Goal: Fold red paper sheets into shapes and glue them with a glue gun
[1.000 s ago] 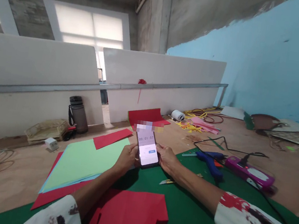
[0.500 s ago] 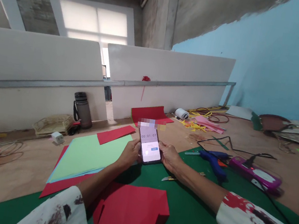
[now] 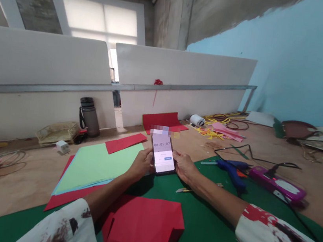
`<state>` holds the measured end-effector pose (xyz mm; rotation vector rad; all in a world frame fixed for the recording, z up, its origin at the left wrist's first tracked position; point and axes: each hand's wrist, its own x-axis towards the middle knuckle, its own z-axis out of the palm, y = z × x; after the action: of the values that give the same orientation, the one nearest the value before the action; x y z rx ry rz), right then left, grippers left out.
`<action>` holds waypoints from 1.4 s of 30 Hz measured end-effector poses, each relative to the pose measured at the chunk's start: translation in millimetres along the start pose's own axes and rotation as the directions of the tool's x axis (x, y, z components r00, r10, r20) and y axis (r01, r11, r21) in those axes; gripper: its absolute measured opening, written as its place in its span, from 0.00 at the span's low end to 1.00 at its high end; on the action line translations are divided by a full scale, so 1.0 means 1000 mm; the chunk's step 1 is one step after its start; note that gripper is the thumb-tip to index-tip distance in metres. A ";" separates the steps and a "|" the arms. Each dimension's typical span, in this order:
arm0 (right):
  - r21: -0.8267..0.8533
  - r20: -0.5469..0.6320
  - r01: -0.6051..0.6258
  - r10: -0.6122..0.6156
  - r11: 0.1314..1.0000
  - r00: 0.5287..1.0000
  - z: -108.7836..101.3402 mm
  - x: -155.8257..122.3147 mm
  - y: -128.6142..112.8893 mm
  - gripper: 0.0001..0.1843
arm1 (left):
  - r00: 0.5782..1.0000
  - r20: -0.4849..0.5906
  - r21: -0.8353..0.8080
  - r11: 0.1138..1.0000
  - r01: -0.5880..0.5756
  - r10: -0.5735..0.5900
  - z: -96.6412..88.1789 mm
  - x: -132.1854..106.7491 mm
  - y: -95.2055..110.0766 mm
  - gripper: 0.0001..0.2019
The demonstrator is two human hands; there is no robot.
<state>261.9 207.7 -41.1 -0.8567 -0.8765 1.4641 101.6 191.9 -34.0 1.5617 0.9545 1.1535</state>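
Observation:
A smartphone [image 3: 162, 155] with a lit screen showing a timer stands tilted up above the green mat [image 3: 211, 238]. My left hand [image 3: 140, 163] grips its left edge and my right hand [image 3: 183, 166] grips its right edge. Both hands are closed round the phone. Below my arms a folded red paper piece [image 3: 143, 226] lies on the mat. A stack of light green and red paper sheets [image 3: 97, 165] lies just left of my left hand.
A blue glue gun [image 3: 234, 170] and a purple power strip [image 3: 278, 184] with black cables lie to the right. A small cutter blade [image 3: 182, 189] is near my right wrist. A dark bottle [image 3: 89, 116], a wicker tray [image 3: 55, 132] and white partitions stand behind.
The view has shifted slightly; the phone and both hands keep the same hold. The timer reading looks unchanged.

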 end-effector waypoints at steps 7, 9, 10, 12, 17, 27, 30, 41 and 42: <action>-0.005 -0.002 0.001 -0.001 1.000 1.000 -0.001 0.000 0.001 0.07 | 1.000 -0.001 -0.002 1.000 -0.009 0.009 -0.001 0.001 -0.004 0.15; -0.005 0.001 0.001 -0.001 1.000 1.000 -0.001 0.000 0.001 0.07 | 1.000 -0.004 -0.003 1.000 -0.011 0.011 -0.001 0.001 -0.004 0.15; -0.004 0.002 0.000 0.000 1.000 1.000 -0.001 -0.001 0.000 0.07 | 1.000 -0.005 -0.003 1.000 -0.011 0.011 -0.001 0.001 -0.003 0.15; 0.000 0.002 -0.001 0.001 1.000 1.000 0.000 -0.002 0.000 0.07 | 1.000 -0.005 -0.003 1.000 -0.009 0.009 -0.001 0.001 -0.003 0.15; 0.003 0.008 -0.011 0.011 1.000 1.000 0.002 -0.004 -0.002 0.09 | 1.000 -0.007 0.000 1.000 0.000 0.000 0.000 -0.001 -0.001 0.14; -0.009 0.020 0.000 0.000 1.000 1.000 0.000 -0.002 -0.001 0.06 | 1.000 -0.012 -0.008 1.000 -0.015 0.015 0.000 -0.001 -0.001 0.14; -0.011 0.018 -0.001 0.001 1.000 1.000 0.001 -0.002 -0.002 0.06 | 1.000 -0.015 -0.007 1.000 -0.017 0.017 0.001 -0.001 -0.001 0.14; -0.029 0.003 -0.022 0.022 0.999 1.000 0.001 -0.002 -0.002 0.08 | 0.999 -0.034 -0.011 1.000 -0.021 0.021 0.002 -0.001 -0.002 0.14; -0.030 0.004 -0.023 0.023 0.999 1.000 0.001 -0.002 -0.002 0.08 | 0.999 -0.035 -0.012 1.000 -0.020 0.019 0.002 -0.001 -0.002 0.14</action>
<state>262.2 205.6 -39.1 -0.8891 -0.8959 1.4767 103.0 191.1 -36.5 1.5487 0.9553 1.2016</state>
